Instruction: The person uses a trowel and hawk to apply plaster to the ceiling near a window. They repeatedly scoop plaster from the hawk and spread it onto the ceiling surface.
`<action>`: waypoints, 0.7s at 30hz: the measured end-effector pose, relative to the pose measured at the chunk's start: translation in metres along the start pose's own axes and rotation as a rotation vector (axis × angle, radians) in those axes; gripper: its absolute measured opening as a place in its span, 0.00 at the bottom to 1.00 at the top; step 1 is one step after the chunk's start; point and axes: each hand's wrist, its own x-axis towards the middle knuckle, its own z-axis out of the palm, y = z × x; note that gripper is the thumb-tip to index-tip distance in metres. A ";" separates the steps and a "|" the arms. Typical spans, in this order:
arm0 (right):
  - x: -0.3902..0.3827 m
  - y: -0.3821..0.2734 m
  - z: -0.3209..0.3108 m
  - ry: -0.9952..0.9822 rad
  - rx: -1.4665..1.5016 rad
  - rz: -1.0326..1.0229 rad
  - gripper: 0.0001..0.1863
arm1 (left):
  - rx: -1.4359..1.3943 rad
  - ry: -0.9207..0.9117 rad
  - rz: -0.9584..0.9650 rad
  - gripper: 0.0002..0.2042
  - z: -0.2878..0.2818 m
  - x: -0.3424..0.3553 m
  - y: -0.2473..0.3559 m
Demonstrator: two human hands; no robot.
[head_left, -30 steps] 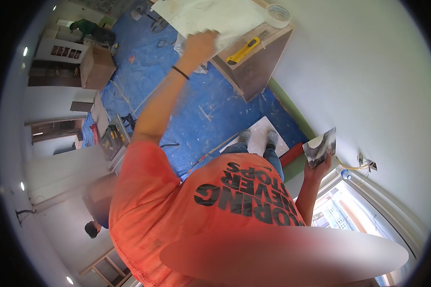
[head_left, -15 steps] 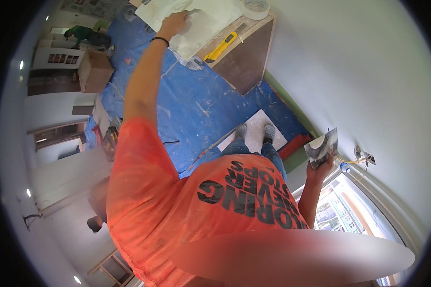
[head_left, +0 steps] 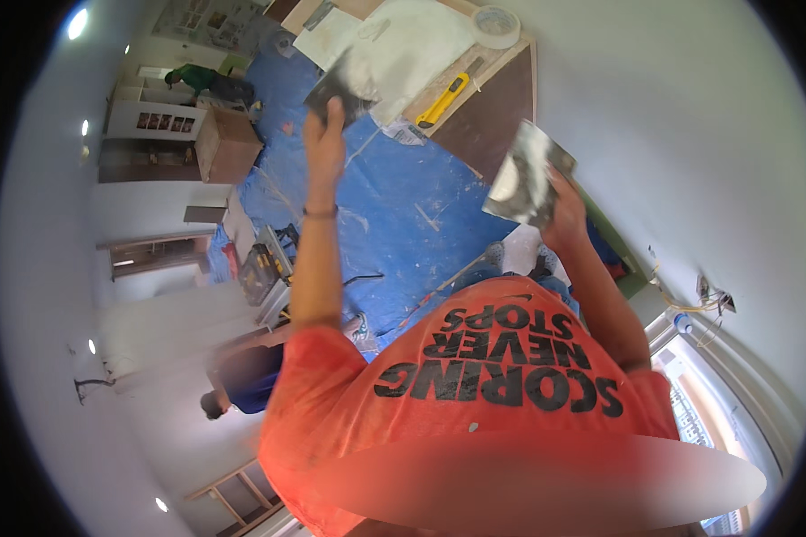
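Observation:
My left hand (head_left: 326, 148) is raised at the near edge of a work surface, gripping a dark, flat putty blade (head_left: 338, 80) with white paste on part of its face. A second putty blade (head_left: 521, 179), square and smeared with grey-white paste, is gripped by my right hand (head_left: 564, 210) in front of my chest. The two blades are apart. Beyond the left one lies a pale board (head_left: 412, 40) coated with white paste. To the right of that board, a yellow utility knife (head_left: 443, 100) rests on the wooden edge, with a roll of tape (head_left: 494, 27) behind it.
Blue sheeting (head_left: 394, 210) covers the floor. The wall (head_left: 672, 134) on the right has an open socket with loose wires (head_left: 712, 297). At left stand a wooden box (head_left: 227, 145) and a tool case (head_left: 260, 273). One person (head_left: 201, 80) bends far left; another (head_left: 242, 385) stands nearer.
My left hand has picked up a putty blade from the coated board and drawn it back toward me. My right hand has brought its blade up and leftward, in front of my chest.

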 end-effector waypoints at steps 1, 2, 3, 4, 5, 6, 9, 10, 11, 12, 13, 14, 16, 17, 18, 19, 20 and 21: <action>0.005 0.004 0.022 -0.024 0.006 0.029 0.16 | -0.097 0.120 -0.049 0.16 -0.003 -0.023 0.009; 0.015 0.013 0.034 -0.116 0.010 0.039 0.16 | -0.180 0.182 -0.009 0.18 0.003 -0.046 0.026; 0.019 0.020 0.053 -0.137 0.023 0.085 0.17 | -0.264 0.256 0.024 0.19 0.012 -0.072 0.045; 0.024 0.027 0.069 -0.175 0.046 0.161 0.17 | -0.317 0.250 0.102 0.19 0.021 -0.095 0.059; 0.025 0.034 0.083 -0.233 0.047 0.179 0.17 | -0.307 0.245 0.182 0.19 0.027 -0.114 0.063; 0.023 0.040 0.096 -0.290 0.045 0.198 0.17 | -0.301 0.236 0.264 0.20 0.033 -0.132 0.066; 0.015 0.039 0.122 -0.406 0.126 0.361 0.18 | -0.082 0.102 0.540 0.20 0.038 -0.157 0.069; 0.011 0.036 0.123 -0.381 0.112 0.367 0.19 | -0.008 -0.005 0.643 0.21 0.032 -0.154 0.077; 0.006 0.033 0.123 -0.364 0.092 0.375 0.19 | 0.073 -0.105 0.745 0.22 0.030 -0.153 0.084; 0.002 0.030 0.122 -0.345 0.075 0.378 0.20 | 0.102 -0.126 0.734 0.24 0.031 -0.156 0.081; 0.002 0.025 0.119 -0.368 0.071 0.367 0.20 | 0.156 -0.149 0.685 0.24 0.032 -0.156 0.079; 0.002 0.019 0.110 -0.387 0.079 0.353 0.20 | 0.211 -0.183 0.635 0.24 0.031 -0.157 0.078; 0.012 0.011 0.088 -0.390 0.108 0.360 0.21 | 0.325 -0.271 0.507 0.25 0.026 -0.153 0.066; 0.012 0.002 0.081 -0.369 0.108 0.302 0.21 | 0.454 -0.315 0.502 0.25 0.021 -0.145 0.059; 0.010 -0.007 0.073 -0.349 0.108 0.240 0.21 | 0.583 -0.359 0.497 0.25 0.015 -0.133 0.051; 0.008 -0.017 0.065 -0.326 0.112 0.172 0.21 | 0.708 -0.406 0.494 0.25 0.010 -0.115 0.040; 0.002 -0.027 0.061 -0.287 0.076 0.105 0.21 | 0.660 -0.307 0.447 0.19 0.006 -0.095 0.021; -0.006 -0.037 0.056 -0.239 0.050 0.024 0.21 | 0.603 -0.222 0.412 0.14 0.003 -0.064 -0.001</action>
